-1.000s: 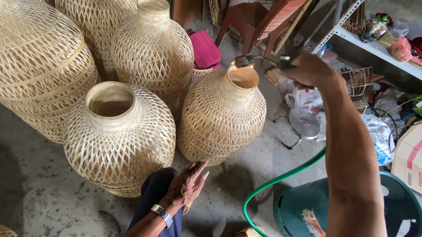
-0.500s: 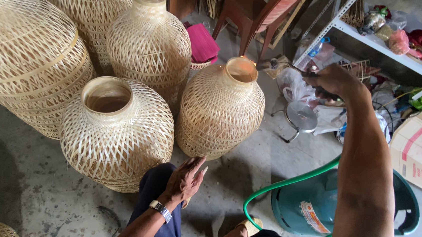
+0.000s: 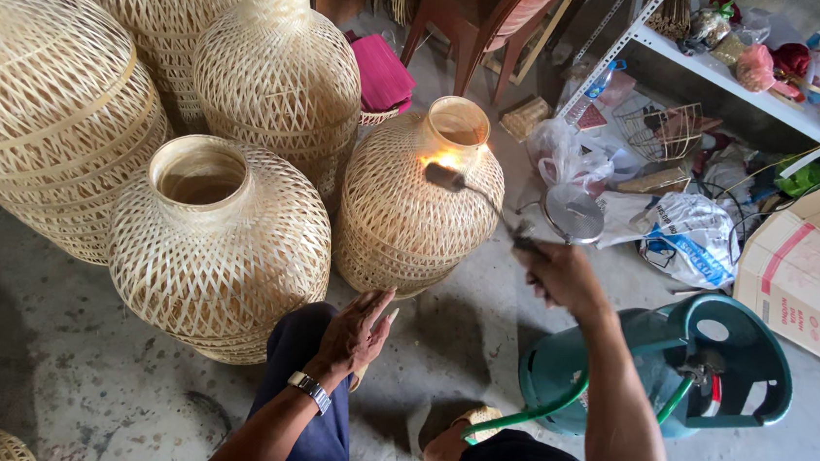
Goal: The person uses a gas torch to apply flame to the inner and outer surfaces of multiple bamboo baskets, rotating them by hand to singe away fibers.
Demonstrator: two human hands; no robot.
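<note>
My right hand (image 3: 562,277) grips a gas torch (image 3: 479,199) whose nozzle points at the neck of a woven bamboo vase-shaped basket (image 3: 401,220); a small flame glows against the weave just below its rim. A green hose (image 3: 552,412) runs from the torch down to a green gas cylinder (image 3: 671,378) beside my right arm. My left hand (image 3: 355,334), with a wristwatch, rests on my left knee, fingers loosely apart and holding nothing. A second open-mouthed basket (image 3: 219,245) stands just left of the knee.
Several larger woven baskets (image 3: 49,105) crowd the left and back. A brown plastic chair (image 3: 490,12), a white shelf (image 3: 734,76) with clutter, plastic bags (image 3: 682,237) and a cardboard box (image 3: 807,272) fill the right. The floor is bare concrete.
My right hand has come down and towards me from the far right, swinging the torch nozzle onto the middle basket's neck, where a flame now shows. The left hand stays on the knee.
</note>
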